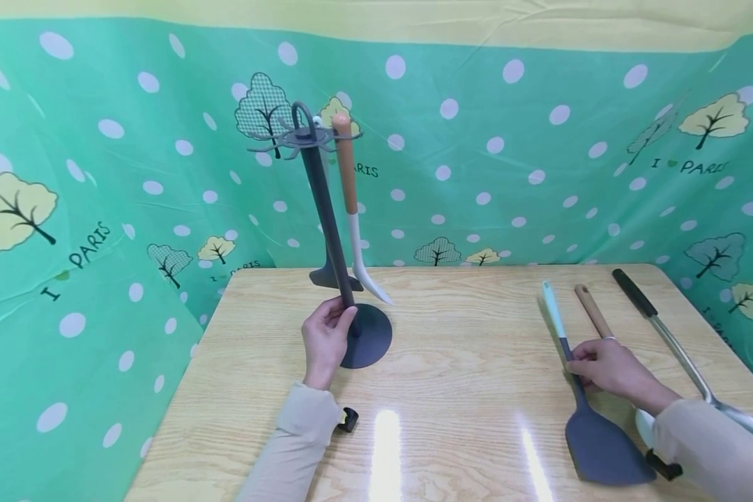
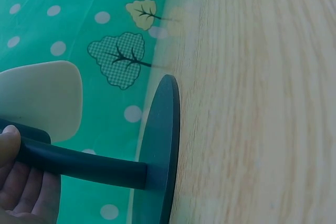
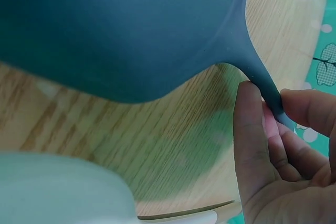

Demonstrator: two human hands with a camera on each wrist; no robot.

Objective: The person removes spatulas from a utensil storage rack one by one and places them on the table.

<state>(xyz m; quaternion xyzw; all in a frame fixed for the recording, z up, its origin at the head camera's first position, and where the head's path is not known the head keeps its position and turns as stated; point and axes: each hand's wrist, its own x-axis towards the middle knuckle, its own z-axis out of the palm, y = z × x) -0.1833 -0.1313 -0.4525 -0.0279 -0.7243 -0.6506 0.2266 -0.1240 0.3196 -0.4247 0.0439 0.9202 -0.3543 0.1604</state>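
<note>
My left hand point(image 1: 328, 340) grips the lower post of a dark utensil stand point(image 1: 367, 341), whose round base is on the table. From the stand's hook ring hang a white spatula with a wooden handle point(image 1: 346, 167) and a dark-headed utensil point(image 1: 326, 276) behind the post. On the right, my right hand point(image 1: 611, 369) pinches the shaft of a dark spatula point(image 1: 602, 446) with a mint handle. In the right wrist view the thumb and fingers point(image 3: 247, 129) close round its neck, and the broad blade stands above the wood.
Beside the right hand lie a wooden-handled utensil point(image 1: 592, 312), its pale head partly behind the sleeve, and a long metal utensil with a black grip point(image 1: 678, 345). A green dotted curtain point(image 1: 452, 153) hangs along the back and sides of the wooden table point(image 1: 452, 376).
</note>
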